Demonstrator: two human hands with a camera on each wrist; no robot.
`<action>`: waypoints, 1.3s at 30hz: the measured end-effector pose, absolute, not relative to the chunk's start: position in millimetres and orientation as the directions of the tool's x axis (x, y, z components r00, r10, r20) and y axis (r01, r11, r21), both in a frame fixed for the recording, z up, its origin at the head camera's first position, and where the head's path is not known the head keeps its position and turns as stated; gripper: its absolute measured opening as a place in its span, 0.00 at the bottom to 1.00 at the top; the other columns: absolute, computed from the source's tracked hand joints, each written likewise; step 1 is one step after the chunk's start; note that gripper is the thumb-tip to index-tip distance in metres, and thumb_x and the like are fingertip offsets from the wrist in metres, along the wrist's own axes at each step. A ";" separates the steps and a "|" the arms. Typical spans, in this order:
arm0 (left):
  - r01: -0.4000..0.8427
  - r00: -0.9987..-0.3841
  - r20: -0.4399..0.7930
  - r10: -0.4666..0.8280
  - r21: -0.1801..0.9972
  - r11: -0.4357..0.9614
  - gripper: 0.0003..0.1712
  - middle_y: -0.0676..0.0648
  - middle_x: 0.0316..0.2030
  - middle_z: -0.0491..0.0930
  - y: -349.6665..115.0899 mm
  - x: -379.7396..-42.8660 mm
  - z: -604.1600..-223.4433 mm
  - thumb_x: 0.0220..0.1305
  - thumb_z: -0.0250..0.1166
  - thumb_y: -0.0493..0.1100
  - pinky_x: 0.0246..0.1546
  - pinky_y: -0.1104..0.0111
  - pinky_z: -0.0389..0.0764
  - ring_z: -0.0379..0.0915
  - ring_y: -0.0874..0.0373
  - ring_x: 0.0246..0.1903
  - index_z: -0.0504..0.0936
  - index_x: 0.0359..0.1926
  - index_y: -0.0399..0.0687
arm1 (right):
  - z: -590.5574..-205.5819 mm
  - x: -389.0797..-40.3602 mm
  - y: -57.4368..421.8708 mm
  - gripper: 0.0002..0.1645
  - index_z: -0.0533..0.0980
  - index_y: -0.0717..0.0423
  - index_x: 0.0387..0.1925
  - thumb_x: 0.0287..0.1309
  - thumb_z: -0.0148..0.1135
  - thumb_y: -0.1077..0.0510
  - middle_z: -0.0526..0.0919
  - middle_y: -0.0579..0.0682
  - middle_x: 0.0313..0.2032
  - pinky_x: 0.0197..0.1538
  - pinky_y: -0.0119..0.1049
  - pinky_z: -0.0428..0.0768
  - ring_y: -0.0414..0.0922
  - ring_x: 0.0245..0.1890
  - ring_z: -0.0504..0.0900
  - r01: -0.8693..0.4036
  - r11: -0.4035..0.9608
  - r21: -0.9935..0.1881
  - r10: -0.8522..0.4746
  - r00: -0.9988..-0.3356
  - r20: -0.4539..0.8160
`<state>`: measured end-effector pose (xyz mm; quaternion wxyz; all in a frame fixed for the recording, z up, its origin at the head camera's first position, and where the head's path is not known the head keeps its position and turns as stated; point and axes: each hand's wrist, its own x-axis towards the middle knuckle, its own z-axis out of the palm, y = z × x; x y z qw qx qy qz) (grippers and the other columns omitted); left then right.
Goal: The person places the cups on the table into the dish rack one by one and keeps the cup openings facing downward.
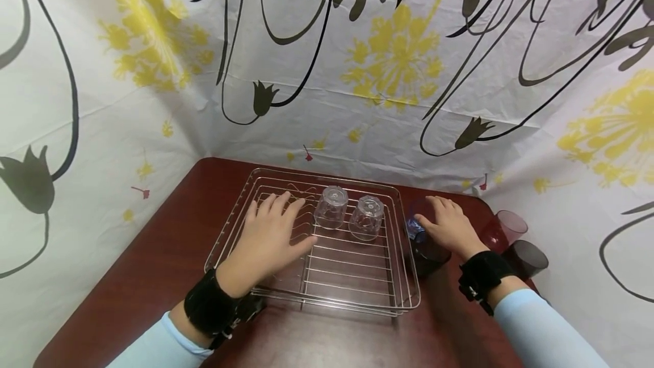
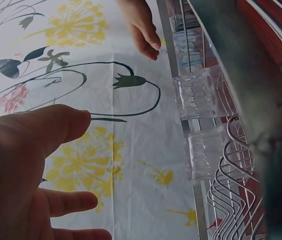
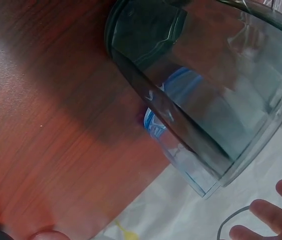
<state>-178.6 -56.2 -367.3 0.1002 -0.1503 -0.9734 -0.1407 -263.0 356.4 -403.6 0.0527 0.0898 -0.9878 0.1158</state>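
My left hand (image 1: 271, 231) hovers over the left part of a wire dish rack (image 1: 347, 268), fingers spread and nothing in them. Two clear glasses (image 1: 332, 207) (image 1: 366, 218) stand upside down towards the back of the rack. Just past the rack's right edge, my right hand (image 1: 452, 229) is held with loosely extended fingers above the tabletop. Near its fingertips is a blue glass (image 1: 415, 227), partly hidden in the head view. A dark grey glass (image 3: 220, 85) stands in front of the blue one and fills much of the right wrist view, apart from the fingers (image 3: 275, 215).
Farther right on the brown table (image 1: 168, 243) are a red glass (image 1: 511, 226) and another dark glass (image 1: 526, 258). A white flower-print cloth (image 1: 317, 112) hangs behind and at both sides of the table. Wavy wire holders (image 2: 235, 185) line the rack's left part.
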 end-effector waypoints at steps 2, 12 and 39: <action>0.316 -0.937 0.236 0.260 0.245 0.917 0.48 0.41 0.74 0.61 -57.7 -177.7 -368.0 0.60 0.61 0.74 0.70 0.35 0.51 0.54 0.37 0.73 0.64 0.74 0.56 | -405.4 -265.6 355.5 0.46 0.58 0.62 0.74 0.71 0.50 0.34 0.59 0.70 0.71 0.66 0.73 0.57 0.74 0.70 0.53 -0.179 0.959 -0.222 -0.157 -0.981 0.113; 0.314 -0.938 0.232 0.256 0.261 0.913 0.48 0.41 0.74 0.60 -58.8 -175.2 -371.6 0.60 0.60 0.74 0.70 0.36 0.52 0.54 0.38 0.73 0.64 0.75 0.56 | -410.7 -275.8 358.5 0.49 0.54 0.62 0.76 0.70 0.50 0.32 0.56 0.71 0.72 0.65 0.74 0.57 0.75 0.70 0.51 -0.141 0.967 -0.214 -0.131 -0.990 0.058; 0.323 -0.936 0.229 0.268 0.253 0.912 0.49 0.40 0.74 0.60 -58.8 -172.0 -382.5 0.60 0.58 0.76 0.70 0.37 0.55 0.55 0.38 0.73 0.63 0.75 0.57 | -412.6 -295.4 353.9 0.54 0.50 0.65 0.76 0.67 0.55 0.33 0.51 0.77 0.71 0.61 0.76 0.60 0.79 0.68 0.49 -0.105 0.976 -0.193 -0.121 -0.990 -0.075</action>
